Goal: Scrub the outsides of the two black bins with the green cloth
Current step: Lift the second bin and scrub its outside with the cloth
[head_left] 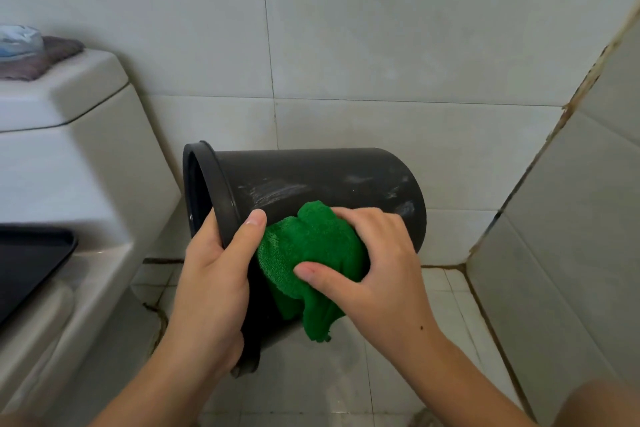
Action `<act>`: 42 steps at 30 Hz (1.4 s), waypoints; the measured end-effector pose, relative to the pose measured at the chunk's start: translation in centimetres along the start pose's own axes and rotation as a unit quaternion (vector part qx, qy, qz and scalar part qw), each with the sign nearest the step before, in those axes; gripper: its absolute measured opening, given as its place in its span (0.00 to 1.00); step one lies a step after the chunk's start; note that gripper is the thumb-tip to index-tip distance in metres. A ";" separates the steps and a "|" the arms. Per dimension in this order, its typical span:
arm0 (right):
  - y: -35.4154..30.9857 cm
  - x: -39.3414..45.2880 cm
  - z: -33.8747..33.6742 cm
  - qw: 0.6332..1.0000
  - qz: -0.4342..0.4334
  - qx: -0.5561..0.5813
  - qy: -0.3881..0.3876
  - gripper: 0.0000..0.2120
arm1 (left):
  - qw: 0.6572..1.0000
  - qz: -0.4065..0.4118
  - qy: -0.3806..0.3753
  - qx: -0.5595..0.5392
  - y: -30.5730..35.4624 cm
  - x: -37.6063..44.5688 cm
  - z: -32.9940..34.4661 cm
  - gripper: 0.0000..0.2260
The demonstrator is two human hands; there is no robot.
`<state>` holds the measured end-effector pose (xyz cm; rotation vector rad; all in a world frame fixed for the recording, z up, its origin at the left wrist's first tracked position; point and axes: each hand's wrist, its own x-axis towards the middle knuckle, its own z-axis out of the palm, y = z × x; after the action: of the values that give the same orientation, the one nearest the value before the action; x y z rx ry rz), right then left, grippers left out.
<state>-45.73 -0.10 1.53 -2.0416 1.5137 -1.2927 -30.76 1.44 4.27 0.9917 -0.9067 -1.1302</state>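
Observation:
A round black bin (322, 177) is held off the floor on its side, its open mouth facing left and its base to the right. Pale smears streak its upper wall. My left hand (214, 274) grips the bin's rim, thumb on the outside and fingers inside the mouth. My right hand (374, 263) holds the bunched green cloth (308, 253) and presses it against the bin's near side, just right of my left thumb. A tail of the cloth hangs below the bin. Only this one bin is in view.
A white toilet with its cistern (69, 156) stands close on the left. A folded grey cloth (41, 59) and a pale blue object lie on the cistern lid. A dark tray-like thing (27, 260) shows at the left edge. Tiled walls close in behind and to the right.

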 end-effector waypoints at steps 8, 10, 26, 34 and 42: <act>-0.2 1.1 -1.5 0.989 0.057 0.087 0.108 0.27 | 1.000 0.007 0.009 0.019 0.1 0.4 0.0 0.10; 0.8 2.6 -2.9 0.974 0.053 0.038 0.218 0.26 | 0.999 0.007 0.000 0.031 0.2 0.2 0.0 0.11; 4.2 1.3 1.4 0.960 -0.193 -0.048 0.198 0.18 | 0.999 0.035 0.038 -0.004 0.8 0.4 -0.3 0.12; 3.6 1.8 0.7 0.984 -0.143 -0.043 0.100 0.27 | 0.999 0.019 0.023 -0.024 0.9 -0.1 -0.3 0.11; -0.2 -0.3 4.1 0.965 -0.233 -0.011 0.121 0.24 | 0.998 0.057 0.000 0.001 -0.3 0.0 0.4 0.08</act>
<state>-42.39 -0.81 -0.74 -2.4223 1.1718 -1.7585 -31.19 1.32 4.06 0.9298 -0.9515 -1.0341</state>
